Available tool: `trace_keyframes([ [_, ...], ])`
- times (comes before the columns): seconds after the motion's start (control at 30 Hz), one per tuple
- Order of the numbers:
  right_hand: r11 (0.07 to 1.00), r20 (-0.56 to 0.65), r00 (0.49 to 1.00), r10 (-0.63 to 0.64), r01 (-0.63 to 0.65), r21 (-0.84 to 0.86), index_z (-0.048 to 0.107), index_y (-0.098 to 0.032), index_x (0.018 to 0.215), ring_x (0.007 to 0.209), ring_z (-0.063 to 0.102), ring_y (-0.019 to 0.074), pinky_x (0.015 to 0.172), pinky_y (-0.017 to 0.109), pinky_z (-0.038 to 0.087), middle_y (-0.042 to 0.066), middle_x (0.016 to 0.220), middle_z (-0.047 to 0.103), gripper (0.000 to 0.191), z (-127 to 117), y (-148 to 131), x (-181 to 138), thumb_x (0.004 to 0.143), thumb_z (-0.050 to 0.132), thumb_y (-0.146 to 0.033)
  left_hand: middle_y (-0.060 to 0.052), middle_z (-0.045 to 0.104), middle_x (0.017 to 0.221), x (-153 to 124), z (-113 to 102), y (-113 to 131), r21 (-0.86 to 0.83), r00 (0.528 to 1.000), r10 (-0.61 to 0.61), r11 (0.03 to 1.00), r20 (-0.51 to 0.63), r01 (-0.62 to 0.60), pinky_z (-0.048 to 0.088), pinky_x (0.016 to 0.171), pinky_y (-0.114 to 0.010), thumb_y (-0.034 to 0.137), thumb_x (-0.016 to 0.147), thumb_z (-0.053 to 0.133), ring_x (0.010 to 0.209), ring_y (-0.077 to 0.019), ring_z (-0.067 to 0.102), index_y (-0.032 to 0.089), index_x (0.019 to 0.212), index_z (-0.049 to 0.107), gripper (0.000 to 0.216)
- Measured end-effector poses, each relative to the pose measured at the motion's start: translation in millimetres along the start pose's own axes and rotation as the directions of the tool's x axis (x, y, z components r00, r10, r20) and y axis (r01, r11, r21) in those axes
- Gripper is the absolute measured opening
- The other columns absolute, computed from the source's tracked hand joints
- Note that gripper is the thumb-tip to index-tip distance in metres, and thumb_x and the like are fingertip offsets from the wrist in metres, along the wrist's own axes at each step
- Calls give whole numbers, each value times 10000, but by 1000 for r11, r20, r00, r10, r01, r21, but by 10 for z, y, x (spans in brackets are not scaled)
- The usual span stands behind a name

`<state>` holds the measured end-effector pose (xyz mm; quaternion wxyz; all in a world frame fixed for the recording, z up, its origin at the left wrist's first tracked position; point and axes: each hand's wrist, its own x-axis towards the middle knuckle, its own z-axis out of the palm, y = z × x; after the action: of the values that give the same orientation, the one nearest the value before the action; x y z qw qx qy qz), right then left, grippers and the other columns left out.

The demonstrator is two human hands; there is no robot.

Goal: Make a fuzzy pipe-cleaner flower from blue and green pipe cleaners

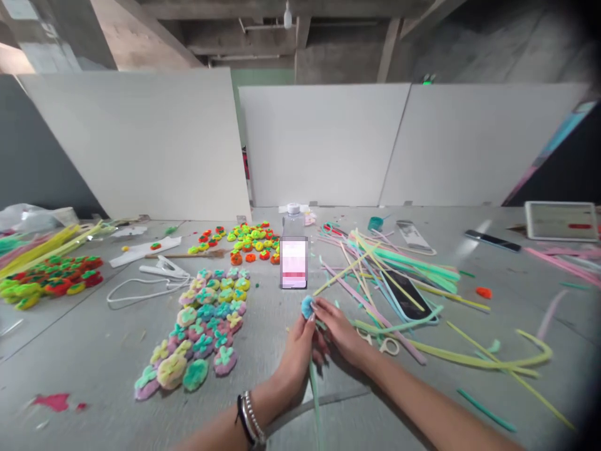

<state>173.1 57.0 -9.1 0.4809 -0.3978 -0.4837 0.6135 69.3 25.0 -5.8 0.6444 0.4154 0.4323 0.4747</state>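
Left hand [295, 354] and right hand [340, 332] pinch a stick [313, 388] under its blue curl [307, 306] — fingers closed on it; bottle [293, 263] at 12 o'clock; flowers [201, 332] at 9 o'clock.

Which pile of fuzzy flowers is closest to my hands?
The pastel pink-teal-yellow pile, just left of your left hand; the red-yellow pile and far-left pile lie farther off.

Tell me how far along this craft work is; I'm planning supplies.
Done: pastel flowers heaped centre-left, red-yellow ones farther back. In hand: left hand and right hand pinch a blue coil on a green stem. Left: many loose pipe cleaners at right.
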Motion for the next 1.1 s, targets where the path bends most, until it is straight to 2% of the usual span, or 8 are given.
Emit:
trace_keyframes([
  [0.1, 1000, -8, 1000, -22, 22, -20, 565, -208, 794, 448, 441, 83, 413, 215, 359, -46, 651, 521, 303, -77, 55, 63, 817, 626, -504, 11, 585, 662, 49, -99, -7, 74, 998, 66, 995, -5, -65, 459, 473, -223, 619, 788, 580, 507, -113, 542, 173, 917, 504, 471],
  [0.27, 987, -32, 995, -91, 86, -134, 583, -209, 793, 634, 492, 121, 604, 249, 421, -27, 705, 502, 243, -122, -6, 43, 863, 602, -441, -22, 582, 810, 72, -145, 73, 62, 999, 49, 997, -6, -49, 511, 558, -266, 561, 856, 536, 620, -137, 568, 159, 1092, 541, 466],
  [0.37, 905, -45, 974, -224, 191, -379, 602, -237, 978, 846, 539, 166, 747, 285, 447, 20, 931, 542, 181, -117, -12, -41, 903, 552, -394, -62, 621, 913, 81, -161, 61, 41, 1000, 31, 999, -3, -31, 507, 629, -266, 532, 866, 540, 741, -163, 597, 151, 1039, 605, 423],
  [0.47, 839, -20, 956, -294, 248, -484, 520, -297, 1220, 1004, 524, 181, 861, 309, 448, 40, 1172, 501, 302, -114, -11, -99, 922, 523, -349, -74, 657, 958, 104, -183, 27, -8, 1000, 5, 1000, -18, -5, 499, 707, -279, 524, 853, 566, 834, -191, 609, 158, 1016, 642, 408],
  [0.6, 792, 45, 945, -323, 296, -534, 524, -333, 1249, 1116, 497, 191, 927, 317, 433, 33, 1234, 486, 321, -115, -24, -112, 928, 526, -347, -75, 685, 948, 123, -193, -2, -47, 999, 1, 999, -36, -3, 487, 735, -290, 532, 805, 624, 844, -207, 618, 155, 1007, 672, 430],
  [0.77, 766, 95, 931, -352, 344, -543, 538, -358, 1273, 1202, 467, 185, 1023, 332, 382, 23, 1235, 493, 342, -115, -46, -105, 935, 522, -312, -62, 696, 840, 122, -181, 15, -85, 998, -12, 996, -57, 7, 460, 689, -269, 538, 756, 665, 794, -203, 618, 139, 908, 694, 428],
  [0.93, 756, 111, 922, -371, 369, -540, 558, -353, 1265, 1218, 468, 186, 1033, 339, 382, 26, 1243, 500, 344, -114, -48, -97, 926, 532, -300, -62, 704, 839, 122, -177, 29, -190, 999, -11, 982, -33, 4, 452, 735, -268, 497, 732, 706, 810, -197, 629, 137, 869, 694, 385],
  [1.1, 760, 95, 933, -348, 340, -554, 586, -303, 1231, 1192, 495, 208, 1006, 356, 410, 50, 1237, 512, 324, -125, -20, -63, 909, 548, -323, -82, 708, 876, 129, -181, 19, -252, 999, -19, 968, -43, 7, 456, 751, -275, 516, 697, 746, 825, -199, 638, 136, 903, 694, 436],
])
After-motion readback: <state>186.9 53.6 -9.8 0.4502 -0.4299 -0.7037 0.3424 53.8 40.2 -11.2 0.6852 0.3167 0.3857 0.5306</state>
